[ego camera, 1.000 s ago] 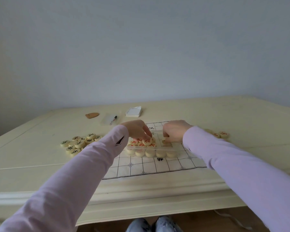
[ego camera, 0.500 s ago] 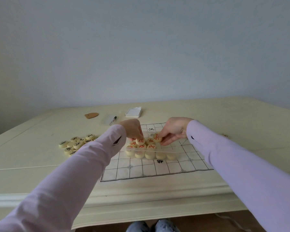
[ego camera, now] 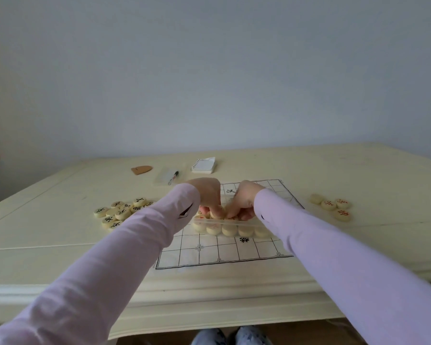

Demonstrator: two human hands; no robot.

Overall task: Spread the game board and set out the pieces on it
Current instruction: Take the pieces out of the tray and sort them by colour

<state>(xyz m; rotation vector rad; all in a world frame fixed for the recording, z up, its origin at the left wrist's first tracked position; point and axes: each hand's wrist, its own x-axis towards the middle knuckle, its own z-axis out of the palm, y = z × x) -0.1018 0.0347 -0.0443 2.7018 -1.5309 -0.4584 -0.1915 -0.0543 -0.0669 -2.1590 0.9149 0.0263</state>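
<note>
- White cloth board [ego camera: 224, 252], black-gridded, lies flat at bench [ego camera: 60, 245] centre.
- Clear tray [ego camera: 244, 222] of cream discs [ego camera: 229, 230] sits on it.
- Left hand [ego camera: 208, 195], right hand [ego camera: 244, 202]: fingers curled inside, pinching cream discs.
- Black-marked discs [ego camera: 120, 211] at 9 o'clock, red-marked discs [ego camera: 334, 206] at 3.

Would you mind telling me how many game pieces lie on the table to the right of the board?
4, clustered right of the board: a blank-faced piece nearest it, two red-marked pieces beside that, another red-marked piece in front. None seems hidden.

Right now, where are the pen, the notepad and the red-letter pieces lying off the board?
pen [ego camera: 173, 177], head view, middle of its barrel.
notepad [ego camera: 204, 166], head view, its top sheet.
red-lettered pieces [ego camera: 329, 204], head view, one piece near the group's middle.
</note>
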